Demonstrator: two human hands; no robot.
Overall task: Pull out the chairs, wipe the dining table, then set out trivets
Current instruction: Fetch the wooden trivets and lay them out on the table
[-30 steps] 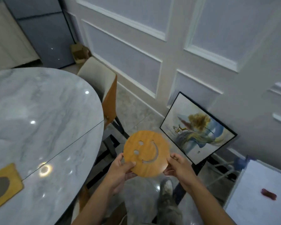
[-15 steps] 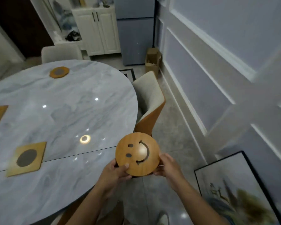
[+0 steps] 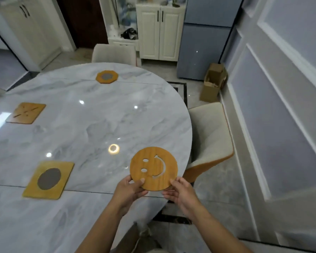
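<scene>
Two hands, left hand (image 3: 130, 190) and right hand (image 3: 180, 193), pinch the round wooden smiley-face trivet (image 3: 153, 168) above the grey marble desk (image 3: 91, 125) edge; release early, it tips floorward.

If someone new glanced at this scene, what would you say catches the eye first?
The round smiley trivet, held at its near edge by the left hand and right hand over the marble table near its right rim. Next, three wooden trivets already lying on the table: near left, far left and far side.
</scene>
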